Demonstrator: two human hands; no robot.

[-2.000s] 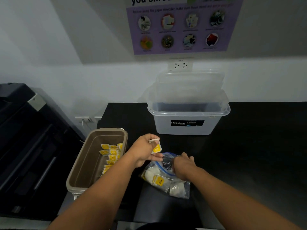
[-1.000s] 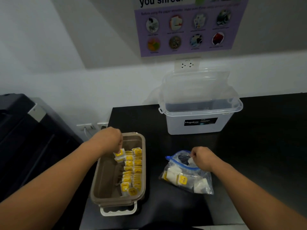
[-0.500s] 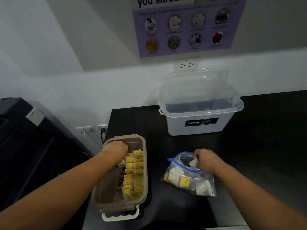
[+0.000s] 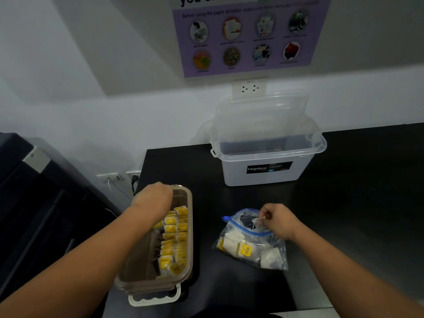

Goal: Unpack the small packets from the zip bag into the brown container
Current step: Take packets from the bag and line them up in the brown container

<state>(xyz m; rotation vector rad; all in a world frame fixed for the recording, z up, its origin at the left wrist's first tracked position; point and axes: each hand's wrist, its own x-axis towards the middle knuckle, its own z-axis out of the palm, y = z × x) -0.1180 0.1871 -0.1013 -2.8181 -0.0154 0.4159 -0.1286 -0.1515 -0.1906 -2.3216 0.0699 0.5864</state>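
Left hand (image 4: 152, 199): knuckles up, fingers turned down into the far end of the brown container (image 4: 137, 269); the grip is hidden, so I cannot tell if it holds anything.

Right hand (image 4: 278, 220): fingers curled, pinching the far lip of the zip bag (image 4: 263, 230) at its open mouth.

Small packets (image 4: 174, 239): yellow-labelled, packed in rows along the right side of the container; the left side shows bare floor. More packets (image 4: 245, 249) lie in the bag.

Container and bag sit apart on the black worktop (image 4: 344, 203), container to the left.

Behind them is a clear storage box (image 4: 263, 175), with its lid (image 4: 261, 115) leaning on the wall. Above it are a wall socket (image 4: 249, 88) and a purple poster (image 4: 247, 37). A dark machine (image 4: 34, 214) stands at far left.
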